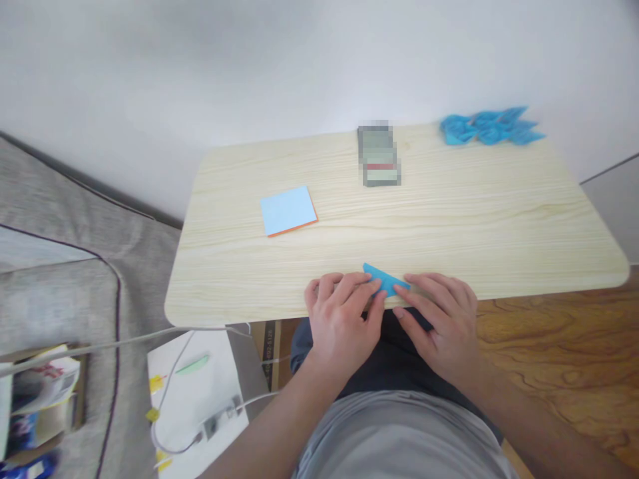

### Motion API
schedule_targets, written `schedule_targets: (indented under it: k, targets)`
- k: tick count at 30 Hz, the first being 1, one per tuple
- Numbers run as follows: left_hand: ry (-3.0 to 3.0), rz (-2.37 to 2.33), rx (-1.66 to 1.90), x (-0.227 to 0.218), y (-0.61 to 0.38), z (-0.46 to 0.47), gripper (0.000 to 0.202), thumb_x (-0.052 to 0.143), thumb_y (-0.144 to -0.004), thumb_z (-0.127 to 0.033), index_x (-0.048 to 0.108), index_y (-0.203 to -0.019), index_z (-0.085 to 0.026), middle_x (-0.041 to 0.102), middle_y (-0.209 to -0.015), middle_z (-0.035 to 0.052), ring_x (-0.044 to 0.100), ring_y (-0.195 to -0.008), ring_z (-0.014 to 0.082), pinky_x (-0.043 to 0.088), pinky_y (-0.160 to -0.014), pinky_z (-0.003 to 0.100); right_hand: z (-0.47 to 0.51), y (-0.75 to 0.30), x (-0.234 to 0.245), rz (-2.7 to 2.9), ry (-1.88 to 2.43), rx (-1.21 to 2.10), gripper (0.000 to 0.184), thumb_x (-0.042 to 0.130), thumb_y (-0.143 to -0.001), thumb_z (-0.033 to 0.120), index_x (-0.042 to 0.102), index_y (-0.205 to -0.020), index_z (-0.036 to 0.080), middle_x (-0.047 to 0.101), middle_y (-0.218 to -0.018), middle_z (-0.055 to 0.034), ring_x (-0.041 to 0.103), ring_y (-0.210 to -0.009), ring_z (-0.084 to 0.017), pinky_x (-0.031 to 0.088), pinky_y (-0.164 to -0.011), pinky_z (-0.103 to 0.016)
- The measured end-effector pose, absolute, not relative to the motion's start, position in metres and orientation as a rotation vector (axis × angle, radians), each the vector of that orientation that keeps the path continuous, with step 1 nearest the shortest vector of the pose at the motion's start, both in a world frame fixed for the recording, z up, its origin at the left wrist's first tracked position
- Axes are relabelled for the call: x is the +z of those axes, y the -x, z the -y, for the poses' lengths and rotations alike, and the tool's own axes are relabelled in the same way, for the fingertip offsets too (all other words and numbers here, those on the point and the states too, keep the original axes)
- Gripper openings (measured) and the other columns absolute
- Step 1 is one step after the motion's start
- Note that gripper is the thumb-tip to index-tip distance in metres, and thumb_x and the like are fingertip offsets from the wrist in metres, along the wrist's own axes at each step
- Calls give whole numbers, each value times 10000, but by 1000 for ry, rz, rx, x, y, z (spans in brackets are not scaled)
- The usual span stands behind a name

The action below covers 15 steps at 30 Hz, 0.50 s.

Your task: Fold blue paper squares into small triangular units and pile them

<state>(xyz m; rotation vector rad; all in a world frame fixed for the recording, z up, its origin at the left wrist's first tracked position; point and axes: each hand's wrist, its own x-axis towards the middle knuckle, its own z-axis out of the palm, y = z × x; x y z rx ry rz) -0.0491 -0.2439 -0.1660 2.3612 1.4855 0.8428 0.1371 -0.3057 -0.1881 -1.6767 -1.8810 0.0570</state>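
A small piece of blue folded paper [387,282], roughly triangular, lies at the table's front edge between my hands. My left hand [344,316] grips its left part, with thumb and fingertips pressed on it. My right hand [444,319] pinches the right corner, index fingertip on the paper and thumb low by the table edge. The fingers cover some of the folds. Farther back on the left lies a stack of square paper [288,210], light blue on top with orange showing beneath.
A pixelated dark rectangular object [379,154] lies near the table's back edge. Several twisted blue pieces [492,126] sit at the back right corner. The wooden table [239,286] meets a wall behind. Left below are a power strip [219,416], cables and a grey fabric surface [134,266].
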Motion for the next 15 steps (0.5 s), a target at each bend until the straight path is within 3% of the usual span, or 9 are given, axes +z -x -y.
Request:
schedule_targets:
  k: [15]
  targets:
    - [-2438,-1311,662,-155,58,221,284,598,-952,-173,779,-1067,-359,715,-1284,-25,536,-1214,267,341,-1051,513,310,-140,-190,1910,1556,4,363,783,-841,236,733,-1180,356,708,-1304,-9,604,-1242,-291,376,-1112,-552]
